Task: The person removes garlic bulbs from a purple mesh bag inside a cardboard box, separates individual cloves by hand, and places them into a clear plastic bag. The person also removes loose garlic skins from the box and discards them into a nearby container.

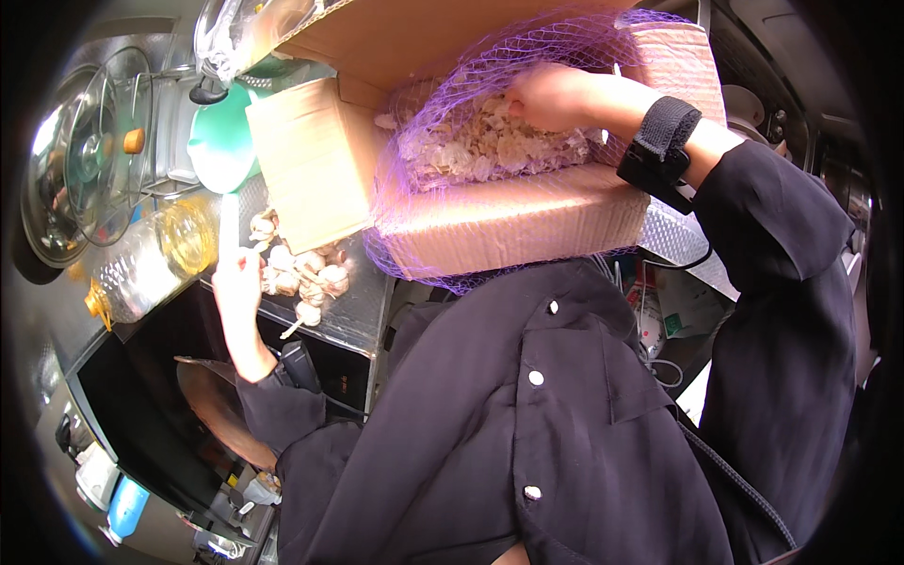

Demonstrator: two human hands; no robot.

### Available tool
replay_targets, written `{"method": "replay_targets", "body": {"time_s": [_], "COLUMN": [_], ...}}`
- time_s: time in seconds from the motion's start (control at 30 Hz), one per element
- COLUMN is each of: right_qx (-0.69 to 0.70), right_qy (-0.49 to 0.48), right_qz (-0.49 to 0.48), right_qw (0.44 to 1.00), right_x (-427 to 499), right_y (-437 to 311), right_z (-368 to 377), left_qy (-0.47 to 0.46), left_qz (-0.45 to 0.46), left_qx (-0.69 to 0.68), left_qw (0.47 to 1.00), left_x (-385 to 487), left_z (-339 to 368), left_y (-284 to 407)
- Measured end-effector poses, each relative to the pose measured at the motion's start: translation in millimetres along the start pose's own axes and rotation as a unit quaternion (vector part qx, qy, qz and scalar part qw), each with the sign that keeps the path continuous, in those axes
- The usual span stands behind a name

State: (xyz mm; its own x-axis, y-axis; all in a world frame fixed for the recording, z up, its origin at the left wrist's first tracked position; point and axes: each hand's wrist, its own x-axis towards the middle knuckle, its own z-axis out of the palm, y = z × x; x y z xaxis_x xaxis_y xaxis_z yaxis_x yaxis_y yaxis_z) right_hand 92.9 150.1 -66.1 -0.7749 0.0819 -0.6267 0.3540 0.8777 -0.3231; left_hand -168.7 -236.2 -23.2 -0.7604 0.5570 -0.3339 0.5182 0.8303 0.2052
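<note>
My left hand [236, 286] grips the pale handle of a green plastic dipper [220, 141] above the counter. Garlic bulbs [311, 272] with dry stems lie just right of that hand. An open cardboard box [522, 219] stands in front of me, and purple mesh netting [452, 99] drapes over and around it. Papery garlic skins [487, 145] fill part of the box. My right hand [551, 95] reaches in at the netting over the skins, slightly blurred. Its fingertips are hidden, so I cannot tell whether it holds anything.
A clear oil bottle [152, 254] with a yellow cap lies at the left beside glass pot lids [95, 148] in a wire rack. The box's left flap [311, 162] sticks out above the garlic. Cables [660, 364] hang below the counter at the right.
</note>
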Motion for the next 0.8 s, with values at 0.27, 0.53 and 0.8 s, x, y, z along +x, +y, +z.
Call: {"method": "replay_targets", "body": {"time_s": [0.27,0.53,0.8], "right_qx": [-0.049,-0.026,-0.020], "right_qy": [-0.100,-0.031,0.068], "right_qz": [-0.013,0.047,0.030], "right_qw": [0.994,0.998,0.997], "right_x": [2.0,-12.8,-19.0], "right_y": [6.0,-5.9,-4.7], "right_z": [-0.3,-13.8,-28.1], "left_qy": [-0.047,-0.093,0.069], "left_qz": [0.005,0.365,0.530], "left_qx": [0.178,-0.249,0.087], "left_qw": [0.983,0.892,0.841], "left_x": [-2.3,-56.9,21.9], "left_z": [-0.1,-19.0,12.5], "left_y": [-3.4,220.2,244.4]}}
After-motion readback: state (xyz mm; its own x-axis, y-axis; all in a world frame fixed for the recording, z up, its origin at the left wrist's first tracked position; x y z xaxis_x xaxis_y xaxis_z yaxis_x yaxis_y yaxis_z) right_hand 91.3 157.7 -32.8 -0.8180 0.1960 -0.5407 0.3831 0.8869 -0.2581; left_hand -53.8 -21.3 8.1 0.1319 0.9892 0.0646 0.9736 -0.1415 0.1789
